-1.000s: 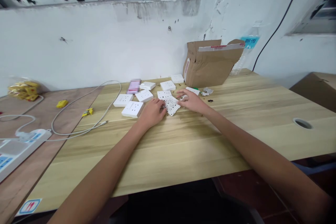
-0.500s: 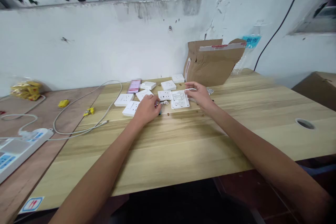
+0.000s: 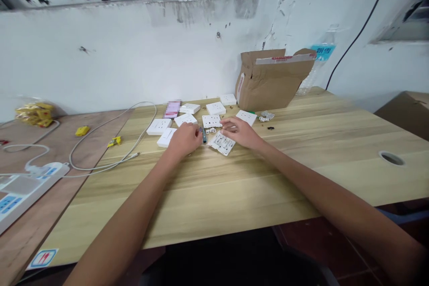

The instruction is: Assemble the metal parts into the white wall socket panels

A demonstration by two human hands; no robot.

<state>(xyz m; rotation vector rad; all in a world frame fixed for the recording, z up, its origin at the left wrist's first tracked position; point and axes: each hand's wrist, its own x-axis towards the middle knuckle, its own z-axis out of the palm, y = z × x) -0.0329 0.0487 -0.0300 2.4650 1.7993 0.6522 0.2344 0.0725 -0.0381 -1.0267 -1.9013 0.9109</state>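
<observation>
My right hand [image 3: 241,132] has its thumb and fingers closed at the upper edge of a white socket panel [image 3: 222,144], whose hollow, ribbed inside faces up and which sits turned at an angle. To its left, my left hand [image 3: 185,137] is curled, its fingertips pressed together; whatever they hold is hidden. Just beside those fingertips is a screwdriver with a teal handle [image 3: 204,136]. A small white inner part [image 3: 211,130] lies between the hands. Behind it rests another socket panel [image 3: 212,121], and a further white panel [image 3: 246,117] lies beyond my right hand.
Several white socket boxes [image 3: 159,127] lie around my left hand, near a purple item [image 3: 173,109]. A brown cardboard box [image 3: 275,80] stands by the wall. Small white parts [image 3: 266,116] lie at right. A white cable [image 3: 110,167] and power strip [image 3: 30,192] are at left.
My right hand has moved left and nearer, and the hollow-side-up panel has shifted toward me and turned. The white panel beyond that hand is now uncovered. My left hand has barely moved.
</observation>
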